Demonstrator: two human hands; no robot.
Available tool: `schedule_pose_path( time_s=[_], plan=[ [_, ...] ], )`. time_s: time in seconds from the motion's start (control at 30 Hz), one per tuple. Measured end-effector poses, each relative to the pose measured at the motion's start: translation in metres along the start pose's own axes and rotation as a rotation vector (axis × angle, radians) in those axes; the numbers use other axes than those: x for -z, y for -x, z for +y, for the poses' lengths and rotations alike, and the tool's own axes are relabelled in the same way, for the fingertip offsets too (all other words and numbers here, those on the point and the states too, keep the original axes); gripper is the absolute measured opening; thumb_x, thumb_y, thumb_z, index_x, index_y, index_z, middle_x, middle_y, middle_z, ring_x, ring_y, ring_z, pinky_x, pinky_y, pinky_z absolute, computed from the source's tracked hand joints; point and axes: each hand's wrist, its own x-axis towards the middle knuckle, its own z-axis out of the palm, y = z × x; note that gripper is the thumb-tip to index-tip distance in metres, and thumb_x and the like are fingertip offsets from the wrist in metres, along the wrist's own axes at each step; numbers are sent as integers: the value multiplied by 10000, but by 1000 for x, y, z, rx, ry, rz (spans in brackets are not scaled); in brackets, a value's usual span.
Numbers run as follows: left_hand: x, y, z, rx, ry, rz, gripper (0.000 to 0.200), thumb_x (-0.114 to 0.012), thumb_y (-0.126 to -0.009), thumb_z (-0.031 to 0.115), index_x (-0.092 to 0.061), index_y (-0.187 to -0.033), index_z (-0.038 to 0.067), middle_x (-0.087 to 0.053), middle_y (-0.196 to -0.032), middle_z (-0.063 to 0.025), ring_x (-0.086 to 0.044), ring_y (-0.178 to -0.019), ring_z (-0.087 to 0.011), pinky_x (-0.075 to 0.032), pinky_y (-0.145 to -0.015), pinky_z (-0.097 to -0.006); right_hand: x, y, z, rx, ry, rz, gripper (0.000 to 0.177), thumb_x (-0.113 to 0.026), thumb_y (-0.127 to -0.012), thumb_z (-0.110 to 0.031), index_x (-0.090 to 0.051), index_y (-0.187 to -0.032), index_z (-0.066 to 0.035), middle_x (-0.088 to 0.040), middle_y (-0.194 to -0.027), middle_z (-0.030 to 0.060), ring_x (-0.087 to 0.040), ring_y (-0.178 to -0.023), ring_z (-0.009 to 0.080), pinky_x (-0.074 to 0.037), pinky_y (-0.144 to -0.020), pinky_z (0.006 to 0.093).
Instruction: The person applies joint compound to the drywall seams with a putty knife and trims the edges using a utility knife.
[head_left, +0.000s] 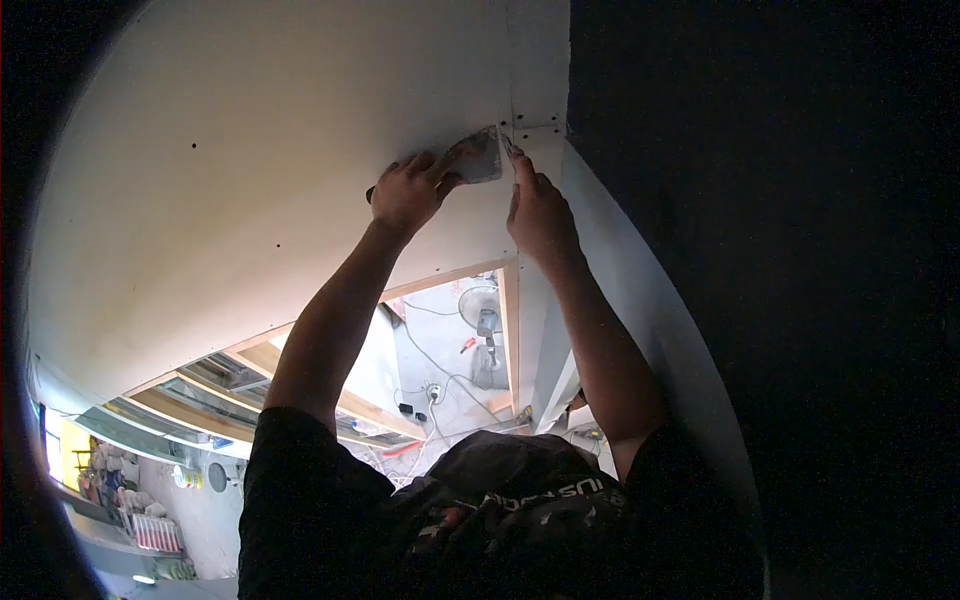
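1. Your left hand (408,192) grips the putty knife (478,155), blade on the drywall panel (250,150) just above your knuckles.
2. Your right hand (540,215) seems empty, forefinger on the seam (511,100) beside the blade.
3. The screw dimples (538,127) look bare, so filling has barely started.

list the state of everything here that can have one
left hand: shut on the putty knife's handle
putty knife: held, blade flat against the board
right hand: open, fingers stretched up to the board beside the blade
drywall board: fixed in place, screw spots still bare
wood-framed opening: uncovered
fan: standing; cannot tell if it runs
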Motion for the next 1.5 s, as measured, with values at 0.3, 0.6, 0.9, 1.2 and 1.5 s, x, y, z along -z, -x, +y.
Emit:
schedule_pose_path(
  time_s=[0.3,0.6,0.9,1.2,1.5],
  plan=[
    [-5,-1,-1,-27,3,5,492,-672,-885,441,-576,-1354,328,-690,-940,-23,-694,-814,-235,-580,-706,-398,1,2,-3,51,-22,62,585,-509,-929,-82,-346,-1488,-142,-623,-948,255,-677,-799,423,-573,-713,511],
    [-8,-1,0,-59,-29,127,487,-683,-880,423,-591,-1348,321,-688,-883,-21,-695,-783,-217,-572,-680,-393,1,3,-6,-7,-14,10,479,-524,-974,-93,-397,-1435,-93,-646,-1015,244,-681,-909,398,-566,-795,486],
    [-9,0,-2,-43,-23,74,507,-701,-866,414,-589,-1355,334,-670,-831,-17,-691,-740,-201,-575,-661,-376,-8,4,-1,79,-3,106,582,-506,-969,-107,-316,-1518,-140,-611,-916,243,-671,-748,400,-565,-643,483],
    [-12,0,-2,-38,-50,106,465,-685,-883,426,-611,-1327,307,-674,-842,-20,-693,-741,-209,-581,-672,-380,-35,21,8,66,-37,101,647,-523,-960,-91,-250,-1546,-122,-605,-932,232,-667,-734,388,-573,-626,470],
    [-11,-1,-1,-9,-32,68,424,-664,-907,419,-631,-1306,279,-677,-889,-31,-691,-757,-217,-576,-672,-387,-68,57,35,42,-16,39,613,-499,-979,-96,-256,-1541,-112,-582,-943,218,-655,-707,387,-572,-613,479]
  ],
)
